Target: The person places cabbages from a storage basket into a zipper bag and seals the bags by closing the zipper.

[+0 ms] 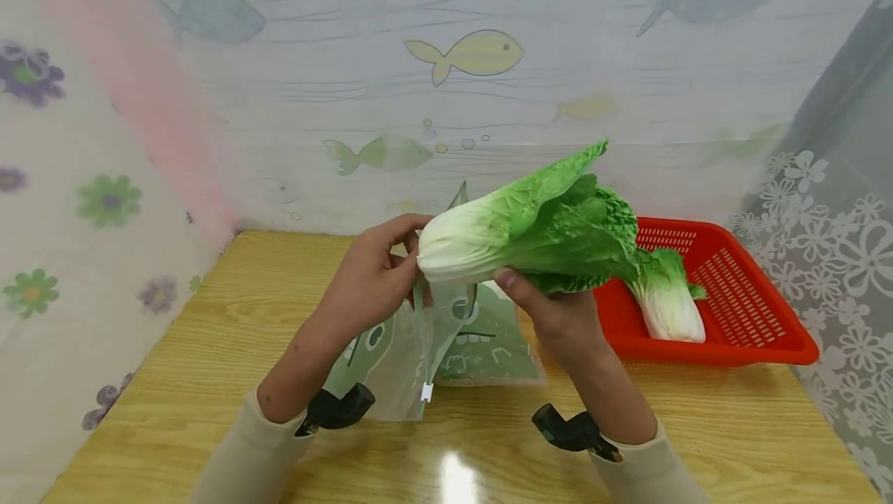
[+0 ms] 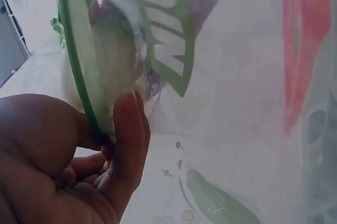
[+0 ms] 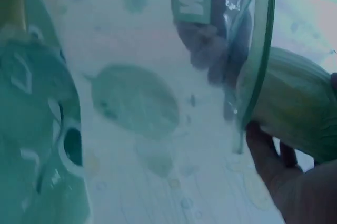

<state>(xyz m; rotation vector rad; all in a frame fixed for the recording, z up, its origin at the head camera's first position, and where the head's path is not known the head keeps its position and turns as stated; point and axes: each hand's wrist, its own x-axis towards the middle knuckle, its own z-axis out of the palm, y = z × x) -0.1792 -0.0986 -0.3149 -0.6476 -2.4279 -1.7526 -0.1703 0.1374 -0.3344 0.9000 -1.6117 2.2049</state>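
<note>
A napa cabbage (image 1: 516, 233), white at the base and green at the leaves, is held up over the table, base to the left. My right hand (image 1: 568, 322) grips it from below, thumb along its near side. With my left hand (image 1: 370, 271) I pinch the rim of a clear zip bag (image 1: 401, 391) printed in green, its white slider (image 1: 427, 392) hanging low. In the left wrist view, thumb and fingers hold the bag's green zip strip (image 2: 79, 66). The cabbage base is at the bag's mouth; how far inside cannot be told.
Another green-printed bag (image 1: 516, 368) lies flat on the wooden table (image 1: 209, 380) behind the held one. To the right stands a red plastic basket (image 1: 760, 349) with a second cabbage (image 1: 673, 310) in it. A fish-patterned curtain (image 1: 349, 108) hangs behind the table.
</note>
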